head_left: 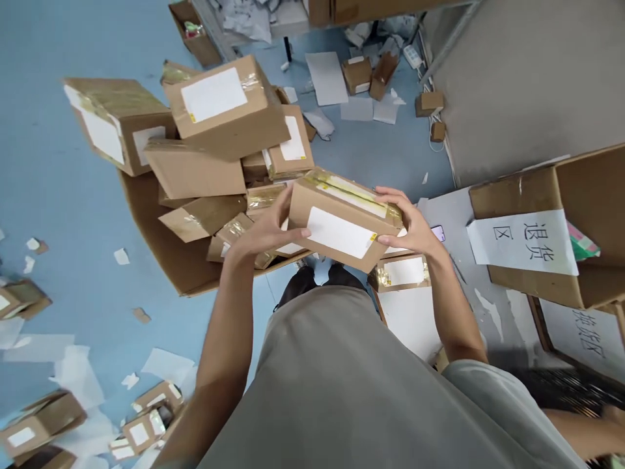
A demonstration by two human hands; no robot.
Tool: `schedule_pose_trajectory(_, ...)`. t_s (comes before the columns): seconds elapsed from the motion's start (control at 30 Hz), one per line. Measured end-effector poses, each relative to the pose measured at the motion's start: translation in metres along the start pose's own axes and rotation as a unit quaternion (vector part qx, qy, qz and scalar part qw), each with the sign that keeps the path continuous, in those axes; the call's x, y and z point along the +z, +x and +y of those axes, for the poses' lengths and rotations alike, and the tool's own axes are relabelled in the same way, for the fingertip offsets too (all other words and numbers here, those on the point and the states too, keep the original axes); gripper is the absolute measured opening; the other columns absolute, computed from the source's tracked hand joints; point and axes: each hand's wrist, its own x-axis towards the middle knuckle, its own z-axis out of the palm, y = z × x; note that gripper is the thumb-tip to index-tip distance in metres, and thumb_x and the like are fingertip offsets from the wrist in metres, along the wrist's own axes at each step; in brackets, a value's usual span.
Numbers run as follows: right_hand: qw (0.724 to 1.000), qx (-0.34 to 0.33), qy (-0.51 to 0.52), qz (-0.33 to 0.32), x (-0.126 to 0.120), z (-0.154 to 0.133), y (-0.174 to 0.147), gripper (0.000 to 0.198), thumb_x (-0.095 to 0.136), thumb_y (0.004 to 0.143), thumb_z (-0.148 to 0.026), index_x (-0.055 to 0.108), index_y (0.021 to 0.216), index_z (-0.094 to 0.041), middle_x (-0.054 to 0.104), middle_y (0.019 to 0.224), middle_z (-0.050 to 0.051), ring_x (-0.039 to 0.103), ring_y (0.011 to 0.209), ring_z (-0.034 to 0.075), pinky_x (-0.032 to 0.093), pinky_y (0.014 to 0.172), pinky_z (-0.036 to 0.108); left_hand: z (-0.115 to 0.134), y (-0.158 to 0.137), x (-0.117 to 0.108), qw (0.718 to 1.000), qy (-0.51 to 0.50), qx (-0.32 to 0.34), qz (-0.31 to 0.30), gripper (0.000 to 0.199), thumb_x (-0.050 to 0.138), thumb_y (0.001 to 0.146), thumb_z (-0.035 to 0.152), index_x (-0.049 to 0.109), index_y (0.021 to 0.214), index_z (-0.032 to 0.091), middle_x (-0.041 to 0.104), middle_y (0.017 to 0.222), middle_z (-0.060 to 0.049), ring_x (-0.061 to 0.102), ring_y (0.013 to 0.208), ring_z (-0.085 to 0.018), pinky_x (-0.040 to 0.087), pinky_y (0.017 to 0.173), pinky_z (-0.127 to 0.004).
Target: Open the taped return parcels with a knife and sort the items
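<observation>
Between my two hands is a taped cardboard box (344,225) with white labels, held tilted in front of my body. My left hand (268,231) grips its left end, with the thumb across the labelled side. My right hand (407,225) clasps the other end, fingers on the taped top and thumb low on the side. Under and left of the held box, a large open carton (156,241) is heaped with several taped boxes. A big labelled box (229,104) lies on top of the heap. Another labelled box (404,271) sits just below my right hand.
At right, an open carton (517,195) bears a paper sign with handwritten characters. A phone (438,233) lies on the table. Paper scraps (78,378) and several small boxes (41,423) litter the blue floor. Another person's arm (586,430) shows at lower right.
</observation>
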Motion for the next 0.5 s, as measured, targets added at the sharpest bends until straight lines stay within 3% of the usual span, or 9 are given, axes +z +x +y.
schedule_pose_trajectory(0.1,0.999,0.023,-0.021,0.016,-0.025,0.012,-0.032,0.093,0.093,0.073,-0.084,0.072,0.152,-0.038,0.051,0.179,0.008,0.041,0.169,0.044,0.034,0.140,0.066,0.006,0.014,0.040,0.981,-0.046,-0.026,-0.185,0.108,0.102,0.070,0.060,0.061,0.162,0.021,0.074,0.150,-0.014,0.069,0.144,-0.043,0.065,0.115,-0.054)
schedule_pose_trajectory(0.17,0.997,0.058,-0.042,0.030,-0.038,0.019,-0.051,0.095,0.094,0.073,-0.085,0.071,0.154,-0.039,0.044,0.184,0.006,0.035,0.173,0.046,0.032,0.140,0.069,0.005,0.012,0.070,0.970,-0.070,-0.040,-0.228,0.104,0.101,0.071,0.059,0.062,0.160,0.021,0.075,0.148,-0.014,0.072,0.140,-0.042,0.065,0.115,-0.053)
schedule_pose_trajectory(0.23,0.993,0.086,-0.066,0.045,-0.047,0.028,-0.069,0.098,0.092,0.075,-0.086,0.068,0.158,-0.041,0.036,0.189,0.004,0.027,0.176,0.046,0.029,0.141,0.071,0.000,0.004,0.102,0.969,-0.082,-0.045,-0.230,0.101,0.098,0.076,0.059,0.060,0.160,0.019,0.073,0.152,-0.016,0.070,0.142,-0.042,0.062,0.119,-0.054)
schedule_pose_trajectory(0.33,0.984,0.124,-0.095,0.082,-0.053,0.047,-0.089,0.106,0.076,0.089,-0.091,0.047,0.176,-0.040,0.023,0.195,0.003,0.017,0.181,0.041,0.023,0.144,0.069,-0.011,-0.013,0.145,0.982,-0.077,-0.015,-0.174,0.109,0.096,0.079,0.055,0.049,0.169,0.017,0.059,0.169,-0.020,0.057,0.157,-0.044,0.052,0.131,-0.056)
schedule_pose_trajectory(0.43,0.970,0.190,-0.094,0.121,-0.049,0.068,-0.102,0.103,0.050,0.104,-0.091,0.022,0.187,-0.035,0.027,0.194,0.008,0.024,0.180,0.036,0.024,0.145,0.064,-0.024,-0.030,0.176,0.990,-0.043,0.006,-0.132,0.113,0.092,0.085,0.048,0.035,0.178,0.018,0.044,0.180,-0.022,0.042,0.169,-0.044,0.038,0.141,-0.054)
schedule_pose_trajectory(0.5,0.962,0.225,-0.084,0.133,-0.045,0.078,-0.107,0.101,0.046,0.107,-0.087,0.020,0.188,-0.031,0.035,0.190,0.011,0.034,0.176,0.036,0.030,0.144,0.061,-0.032,-0.040,0.186,0.991,-0.018,0.000,-0.136,0.115,0.090,0.088,0.046,0.028,0.181,0.018,0.039,0.183,-0.022,0.038,0.172,-0.043,0.032,0.144,-0.055)
